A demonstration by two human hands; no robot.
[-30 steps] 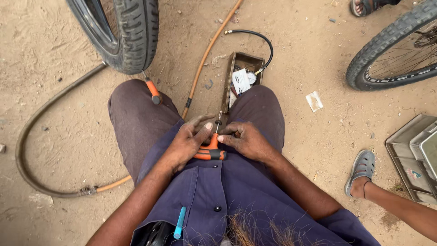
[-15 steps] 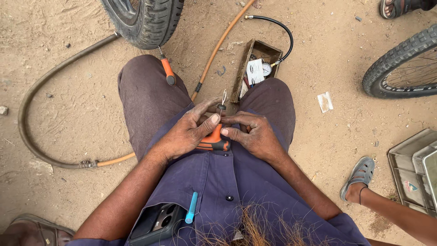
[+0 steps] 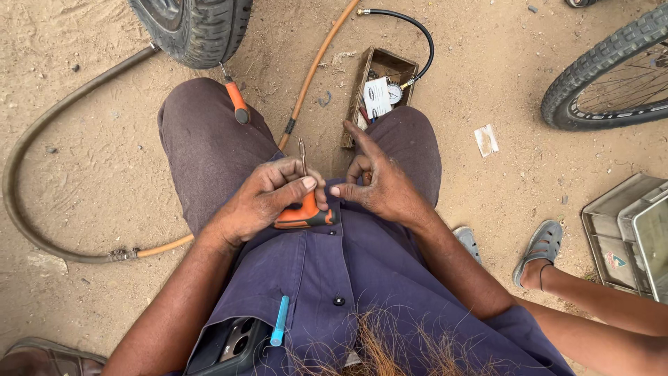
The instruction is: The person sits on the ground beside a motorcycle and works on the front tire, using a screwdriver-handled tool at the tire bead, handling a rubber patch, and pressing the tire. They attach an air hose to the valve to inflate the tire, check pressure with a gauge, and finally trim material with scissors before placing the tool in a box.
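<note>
A: The left hand (image 3: 268, 198) is clamped on the orange-handled tool (image 3: 304, 212) in the lap, metal tip up. Steady it there, I'd say.

B: And the right hand (image 3: 379, 184)?

A: Fingers loose, apparently empty. A white card (image 3: 376, 97) lies in the wooden box (image 3: 362, 87); a white scrap (image 3: 486, 139) lies on the sand.

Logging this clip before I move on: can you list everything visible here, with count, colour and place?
tyre tool: one, orange handle, metal shaft, in lap
second tool: one, orange handle, beside left knee
hose: one, grey then orange, curving across sand at left
wooden box: one, brown, holding a gauge, ahead of knees
car tyre: one, black, top left
bicycle wheel: one, black, top right
metal crate: one, grey, right edge
sandalled foot: another person's, right
left hand: grips the tyre tool
right hand: open, beside it
</note>
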